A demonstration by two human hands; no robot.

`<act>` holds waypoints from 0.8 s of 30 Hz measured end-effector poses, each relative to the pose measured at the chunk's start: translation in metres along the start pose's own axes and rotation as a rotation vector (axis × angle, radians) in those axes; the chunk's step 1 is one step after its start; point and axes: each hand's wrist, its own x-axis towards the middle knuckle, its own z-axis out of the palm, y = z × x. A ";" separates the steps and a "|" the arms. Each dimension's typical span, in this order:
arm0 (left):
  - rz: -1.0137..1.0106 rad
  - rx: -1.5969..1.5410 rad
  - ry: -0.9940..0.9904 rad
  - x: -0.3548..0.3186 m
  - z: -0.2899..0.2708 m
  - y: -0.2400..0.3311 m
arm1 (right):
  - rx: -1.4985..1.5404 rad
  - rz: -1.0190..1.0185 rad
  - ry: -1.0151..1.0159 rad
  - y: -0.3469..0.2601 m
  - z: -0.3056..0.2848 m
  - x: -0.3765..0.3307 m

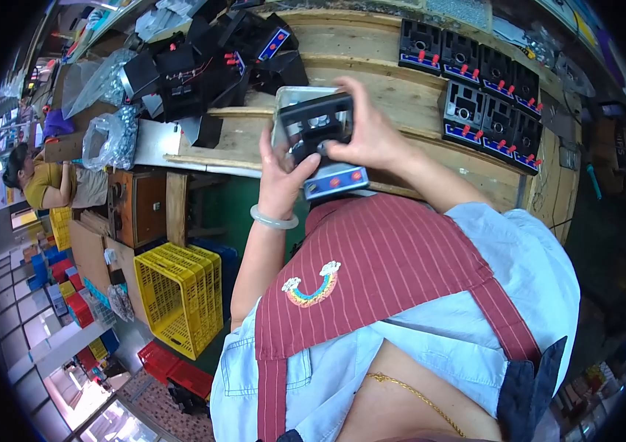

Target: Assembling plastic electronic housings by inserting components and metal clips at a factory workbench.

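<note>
Apron: one, striped red, close under the camera.
Hands: two; left hand [281, 179] and right hand [369, 132] both clasp one black casing [318, 134] above the wooden bench [394, 96].
Finished units [484, 87]: about seven, rowed on the bench.
Yellow crate [180, 295]: one.

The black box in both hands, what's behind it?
Behind the black box, a shiny metal plate shows above and left of it, with the wooden bench beyond. The left hand and right hand cover the rest.
</note>
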 end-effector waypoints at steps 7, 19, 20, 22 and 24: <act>0.316 1.077 0.311 0.035 -0.095 -0.068 | -0.582 0.242 0.149 0.138 -0.079 0.009; 0.014 0.800 0.125 0.090 -0.188 -0.045 | -0.350 0.144 0.094 0.066 0.055 0.124; 0.063 0.696 0.135 0.095 -0.210 -0.042 | -0.297 0.169 0.047 0.063 0.075 0.142; 0.063 0.625 0.137 0.102 -0.256 -0.029 | -0.323 0.218 -0.002 0.064 0.119 0.178; 0.035 0.613 0.159 0.114 -0.302 -0.014 | -0.365 0.330 -0.062 0.065 0.157 0.207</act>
